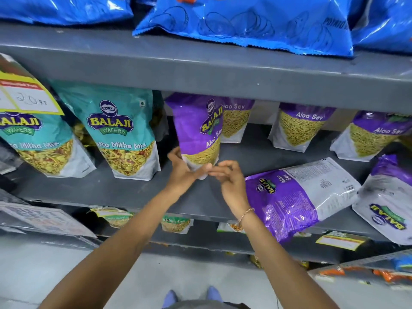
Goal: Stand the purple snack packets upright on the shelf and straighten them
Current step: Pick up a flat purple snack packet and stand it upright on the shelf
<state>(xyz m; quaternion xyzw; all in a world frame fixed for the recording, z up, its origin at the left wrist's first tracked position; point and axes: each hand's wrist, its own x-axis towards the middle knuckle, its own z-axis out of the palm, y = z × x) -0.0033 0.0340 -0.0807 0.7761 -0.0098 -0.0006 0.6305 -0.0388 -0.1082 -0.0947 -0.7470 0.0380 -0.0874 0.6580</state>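
A purple Aloo Sev packet (197, 128) stands upright near the middle of the grey shelf (124, 188). My left hand (182, 169) grips its bottom left corner. My right hand (227, 175) hovers at its bottom right with fingers loosely curled, and whether it touches the packet is unclear. Three more purple packets (299, 124) stand upright along the back of the shelf. Another purple packet (298, 197) lies flat on the shelf's front right. At the far right edge a further purple packet (388, 204) lies tipped over.
Two teal Balaji mix packets (118, 134) stand left of the purple one, with a yellow price tag (26, 94) at far left. Blue chip bags (245, 21) fill the shelf above. Lower shelves hold small snack packs (176, 224).
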